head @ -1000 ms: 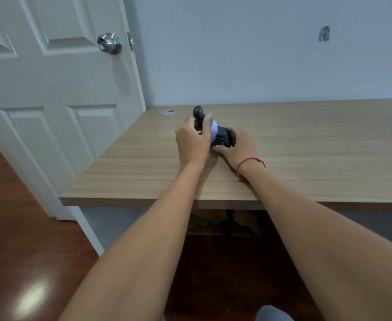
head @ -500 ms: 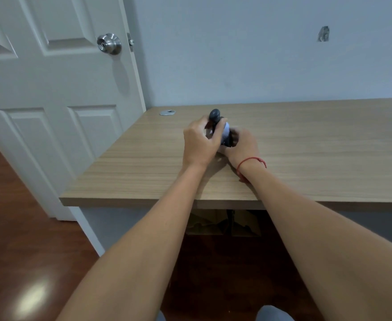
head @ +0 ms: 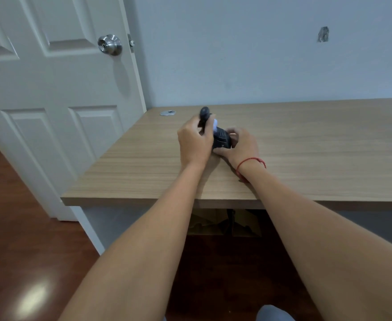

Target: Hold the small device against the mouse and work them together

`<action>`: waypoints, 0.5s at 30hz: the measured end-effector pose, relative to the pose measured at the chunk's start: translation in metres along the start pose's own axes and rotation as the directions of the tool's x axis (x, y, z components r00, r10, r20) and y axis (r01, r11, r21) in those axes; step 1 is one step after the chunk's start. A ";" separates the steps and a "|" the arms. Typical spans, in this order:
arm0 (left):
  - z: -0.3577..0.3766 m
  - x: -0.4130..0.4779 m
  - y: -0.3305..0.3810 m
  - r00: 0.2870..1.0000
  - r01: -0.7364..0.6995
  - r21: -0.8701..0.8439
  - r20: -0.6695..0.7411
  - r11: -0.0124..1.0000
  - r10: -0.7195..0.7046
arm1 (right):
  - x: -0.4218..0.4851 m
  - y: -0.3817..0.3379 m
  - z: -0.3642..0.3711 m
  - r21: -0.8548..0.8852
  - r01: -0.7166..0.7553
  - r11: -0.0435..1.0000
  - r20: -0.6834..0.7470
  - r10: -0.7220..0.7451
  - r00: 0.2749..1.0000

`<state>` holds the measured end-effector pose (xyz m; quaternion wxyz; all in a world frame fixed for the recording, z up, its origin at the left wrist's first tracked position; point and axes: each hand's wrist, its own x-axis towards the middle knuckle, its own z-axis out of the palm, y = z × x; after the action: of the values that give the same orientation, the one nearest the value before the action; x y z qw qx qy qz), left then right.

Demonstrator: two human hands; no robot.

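Left hand [head: 193, 144] grips dark knobbed handle [head: 204, 113], now swung back leftward from half a second ago. Right hand [head: 242, 145] clamps dark device body [head: 222, 140] on wooden desk [head: 306, 147]. Cranking seems ongoing.

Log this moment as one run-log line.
left hand: grips upper part of dark handheld device | right hand: holds its base | on wooden desk | metal disc beyond

Bare forearms, a thin red string bracelet [head: 250, 161] on the right wrist, perhaps knotted.
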<state>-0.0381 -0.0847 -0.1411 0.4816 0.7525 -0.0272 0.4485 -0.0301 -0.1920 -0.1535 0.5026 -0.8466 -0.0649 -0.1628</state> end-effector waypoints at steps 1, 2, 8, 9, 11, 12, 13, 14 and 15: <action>0.000 -0.003 0.002 0.998 -0.037 -0.013 0.042 0.999 0.038 | 0.000 0.000 0.000 -0.001 0.002 1.000 -0.006 -0.002 1.000; 0.001 -0.004 0.003 0.997 -0.052 -0.024 0.063 0.998 0.054 | 0.000 0.000 0.000 -0.007 0.008 1.000 -0.009 -0.008 1.000; 0.002 0.006 -0.013 0.986 0.165 0.087 -0.037 0.982 -0.162 | -0.003 -0.005 -0.002 -0.066 0.042 0.997 0.031 -0.041 0.999; 0.001 0.009 -0.017 0.969 0.246 0.134 -0.054 0.960 -0.241 | -0.004 -0.006 -0.003 -0.069 0.044 0.997 0.046 -0.041 0.998; -0.002 0.013 -0.021 0.930 0.354 0.090 -0.137 0.931 -0.340 | -0.005 -0.007 -0.002 -0.062 0.048 0.997 0.078 -0.043 0.996; -0.003 0.013 -0.018 0.931 0.331 0.010 -0.168 0.944 -0.325 | -0.005 -0.007 -0.002 -0.059 0.049 0.997 0.082 -0.044 0.996; -0.003 0.012 -0.013 0.943 0.272 -0.058 -0.185 0.961 -0.278 | -0.005 -0.007 -0.002 -0.058 0.048 0.997 0.078 -0.043 0.996; -0.003 0.009 -0.007 0.959 0.202 -0.101 -0.179 0.974 -0.217 | -0.006 -0.007 -0.002 -0.054 0.047 0.997 0.071 -0.043 0.997; -0.002 0.007 -0.003 0.976 0.139 -0.123 -0.153 0.983 -0.157 | -0.005 -0.006 -0.002 -0.049 0.045 0.998 0.066 -0.042 0.997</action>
<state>-0.0340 -0.0790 -0.1384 0.5555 0.6853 0.0432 0.4689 -0.0373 -0.1904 -0.1493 0.4749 -0.8623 -0.0953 -0.1478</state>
